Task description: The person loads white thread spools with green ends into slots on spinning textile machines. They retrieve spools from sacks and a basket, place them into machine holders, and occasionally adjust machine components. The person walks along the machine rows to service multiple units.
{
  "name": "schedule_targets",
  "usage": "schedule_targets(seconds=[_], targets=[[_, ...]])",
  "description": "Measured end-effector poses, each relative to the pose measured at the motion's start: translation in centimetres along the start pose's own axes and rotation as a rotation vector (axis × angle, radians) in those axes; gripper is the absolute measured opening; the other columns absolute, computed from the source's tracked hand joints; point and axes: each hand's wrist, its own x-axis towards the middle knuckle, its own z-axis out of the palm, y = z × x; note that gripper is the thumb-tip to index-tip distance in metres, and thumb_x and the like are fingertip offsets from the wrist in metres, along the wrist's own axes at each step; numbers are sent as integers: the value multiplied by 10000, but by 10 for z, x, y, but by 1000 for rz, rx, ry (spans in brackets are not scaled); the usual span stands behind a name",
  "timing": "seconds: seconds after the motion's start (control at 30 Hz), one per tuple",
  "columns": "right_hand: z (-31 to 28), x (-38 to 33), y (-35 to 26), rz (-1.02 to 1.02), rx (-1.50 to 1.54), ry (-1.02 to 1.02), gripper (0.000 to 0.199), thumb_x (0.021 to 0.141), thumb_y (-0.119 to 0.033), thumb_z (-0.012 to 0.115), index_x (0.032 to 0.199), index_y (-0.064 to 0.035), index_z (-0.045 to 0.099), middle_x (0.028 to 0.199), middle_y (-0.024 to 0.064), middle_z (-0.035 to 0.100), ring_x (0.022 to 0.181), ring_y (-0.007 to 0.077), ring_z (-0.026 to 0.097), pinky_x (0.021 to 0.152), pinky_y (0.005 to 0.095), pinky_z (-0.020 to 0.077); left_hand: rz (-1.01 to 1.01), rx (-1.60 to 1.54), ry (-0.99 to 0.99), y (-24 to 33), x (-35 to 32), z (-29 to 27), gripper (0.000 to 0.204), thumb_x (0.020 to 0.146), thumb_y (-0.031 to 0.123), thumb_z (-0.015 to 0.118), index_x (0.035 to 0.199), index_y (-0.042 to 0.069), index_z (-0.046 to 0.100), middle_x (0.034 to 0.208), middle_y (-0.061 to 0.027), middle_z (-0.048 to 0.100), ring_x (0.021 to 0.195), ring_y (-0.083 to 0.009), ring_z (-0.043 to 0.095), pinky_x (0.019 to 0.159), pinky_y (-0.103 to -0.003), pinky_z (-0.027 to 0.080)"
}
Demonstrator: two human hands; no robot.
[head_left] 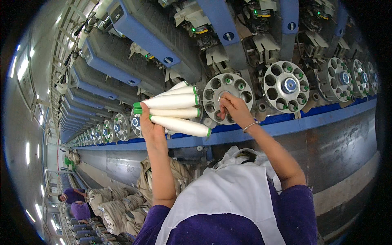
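Observation:
My left hand (pixel 150 124) grips several white yarn bobbins (pixel 175 100) by their green ends. They fan out to the right, lying nearly level, and their far tips are also green. Over the middle of a round grey magazine (pixel 232 88) with holes around its rim is my right hand (pixel 234 108). Its fingers are bent and pinched together, and I cannot make out what is between them. A green-tipped bobbin (pixel 241 86) stands in one of the magazine's holes. The bobbin tips in my left hand reach close to the magazine's left side.
Another round magazine (pixel 278 72) with green-tipped bobbins stands to the right; more continue both ways along a blue rail (pixel 286 125). Blue and grey machine units (pixel 143 28) rise behind. Beige cloth sacks (pixel 118 204) are at lower left, near two people (pixel 79 206) in purple.

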Motion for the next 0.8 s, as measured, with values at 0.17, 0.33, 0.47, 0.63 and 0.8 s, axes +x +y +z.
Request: schedule_targets(seconds=[0.17,0.33,0.47,0.63,0.8], targets=[[-17,-35,-5,148,2,-195,186,930,-140,553,1082,-33,567,1135,76,598,556,94,555,549,240,500,0,19,-89,0,-11,9,460,896,314,632,1201,-10,511,1207,-174,543,1155,-302,520,1016,-479,430],[30,-55,9,230,-181,-226,423,968,-275,492,1300,-15,464,939,132,651,554,119,532,546,311,488,-3,-267,102,-26,-29,23,277,885,165,646,1126,84,536,999,-57,568,941,-209,578,850,-383,520],[41,-41,44,194,-284,-143,409,991,-380,441,824,-18,535,538,1,424,423,98,398,402,266,419,141,-136,-92,-39,-28,31,405,870,155,681,1227,62,517,1098,-59,588,971,-174,568,862,-354,484],[26,-26,88,306,147,-111,420,984,-405,449,723,-77,478,517,-25,364,434,100,383,467,285,436,228,-142,-132,-29,-26,33,333,884,153,667,1181,53,555,1071,-38,587,955,-149,568,852,-318,477],[5,-23,79,-17,-59,-91,264,979,-314,501,884,-68,507,816,25,500,692,123,498,706,303,507,264,-155,-80,-28,-17,21,282,878,161,665,1132,85,569,1023,-49,601,935,-173,590,827,-353,511]])
